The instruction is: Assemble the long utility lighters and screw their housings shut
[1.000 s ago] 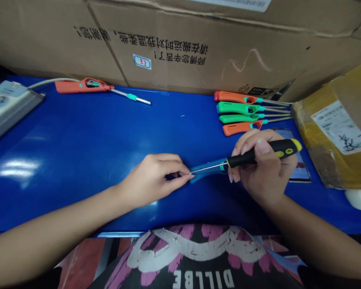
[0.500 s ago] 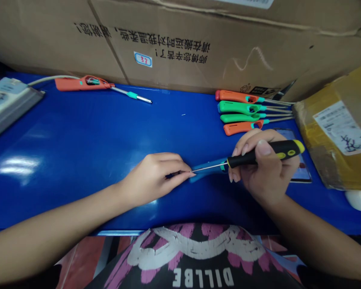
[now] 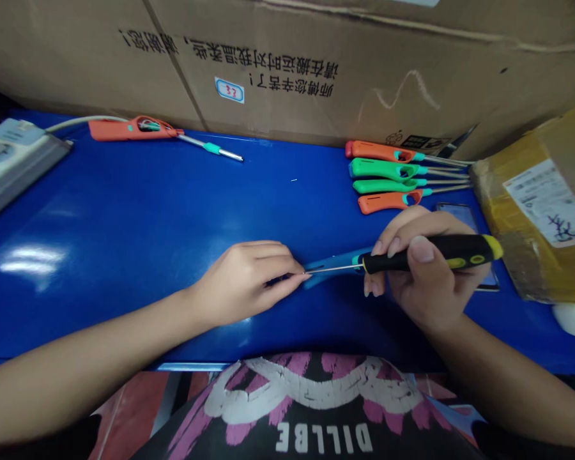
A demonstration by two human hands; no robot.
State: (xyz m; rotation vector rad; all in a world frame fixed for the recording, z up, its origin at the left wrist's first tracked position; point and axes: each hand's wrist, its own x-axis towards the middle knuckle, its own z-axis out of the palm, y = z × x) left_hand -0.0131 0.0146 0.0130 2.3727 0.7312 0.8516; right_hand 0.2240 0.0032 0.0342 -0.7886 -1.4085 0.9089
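Note:
My right hand [image 3: 426, 268] is wrapped round the black-and-yellow handle of a screwdriver [image 3: 453, 252]. The thin shaft points left, and its tip meets the fingertips of my left hand [image 3: 253, 281]. Thumb and forefinger of that hand are pinched together at the tip; whatever tiny piece is between them is too small to make out. Beneath the shaft a blue long-necked lighter [image 3: 338, 260] with a turquoise collar lies on the blue table [image 3: 138, 211], partly covered by both hands.
Several orange and green lighters [image 3: 386, 168] lie in a row at the back right. An orange lighter [image 3: 134, 128] rests back left, near a power strip [image 3: 23, 163]. A large carton [image 3: 278, 38] stands behind; a taped box [image 3: 546, 211] and a phone [image 3: 457, 214] are at right.
The screwdriver's handle end has swung slightly right and towards me, with my right hand still round it. My left hand keeps its pinch at the tip. The view has shifted a little.

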